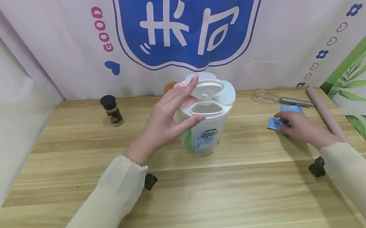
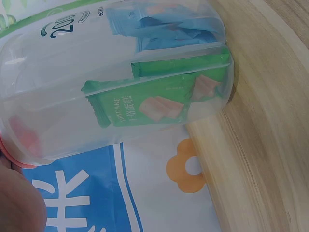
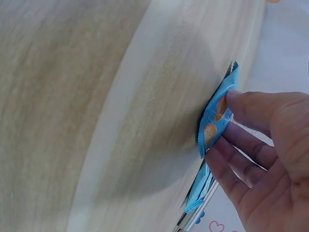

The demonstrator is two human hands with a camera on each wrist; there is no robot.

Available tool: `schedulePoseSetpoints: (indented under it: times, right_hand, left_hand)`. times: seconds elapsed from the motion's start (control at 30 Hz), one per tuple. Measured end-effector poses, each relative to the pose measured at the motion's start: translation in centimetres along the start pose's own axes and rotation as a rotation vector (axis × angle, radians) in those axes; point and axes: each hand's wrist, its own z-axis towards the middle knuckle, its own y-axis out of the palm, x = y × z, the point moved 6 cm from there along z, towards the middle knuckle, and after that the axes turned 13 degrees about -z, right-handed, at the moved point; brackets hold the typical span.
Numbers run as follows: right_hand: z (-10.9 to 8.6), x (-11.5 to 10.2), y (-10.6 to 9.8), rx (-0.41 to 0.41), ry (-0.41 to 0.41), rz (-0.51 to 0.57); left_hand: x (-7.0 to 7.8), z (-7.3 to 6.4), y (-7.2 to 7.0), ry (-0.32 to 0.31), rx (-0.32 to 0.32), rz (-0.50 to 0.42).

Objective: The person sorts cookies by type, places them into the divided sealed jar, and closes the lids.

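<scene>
A clear plastic storage container (image 1: 205,140) with pastel lids stands upright on the table. One white flap (image 1: 209,88) is raised, baring an oval opening. My left hand (image 1: 165,119) rests at the container's top, forefinger extended along the flap and thumb stretched beside the opening. Through the clear wall, the left wrist view shows green cake packets (image 2: 149,104) and blue packets (image 2: 169,31) inside. On the right, my right hand (image 1: 299,128) pinches a small blue snack packet (image 3: 217,116) between thumb and fingers, near the tabletop. Another blue packet (image 1: 292,109) lies just beyond it.
A black-capped spice jar (image 1: 111,110) stands at the back left. Behind the packets lie a wire whisk (image 1: 286,100) and a pinkish rolling pin (image 1: 326,114) near the table's right edge. A printed curtain (image 1: 66,48) hangs along the back edge.
</scene>
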Motion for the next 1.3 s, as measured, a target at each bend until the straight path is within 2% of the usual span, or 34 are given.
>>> schedulePoseSetpoints:
  times: [0.3,0.8,1.03,1.3]
  right_hand:
    - [-0.1,0.2,-0.5,-0.036,0.007,-0.006]
    - [-0.9,0.3,-0.7,-0.075,-0.059,0.041]
    - [-1.2,0.0,-0.9,-0.116,-0.029,0.102]
    - [-1.4,0.5,-0.8,-0.115,0.002,0.128]
  left_hand:
    - [-0.1,0.0,0.0,-0.040,-0.008,0.008]
    - [-0.1,-0.2,0.1,-0.033,-0.002,0.003]
    - [-0.1,-0.2,0.1,-0.028,-0.002,0.004]
    - [0.0,-0.2,0.1,-0.030,-0.006,0.009]
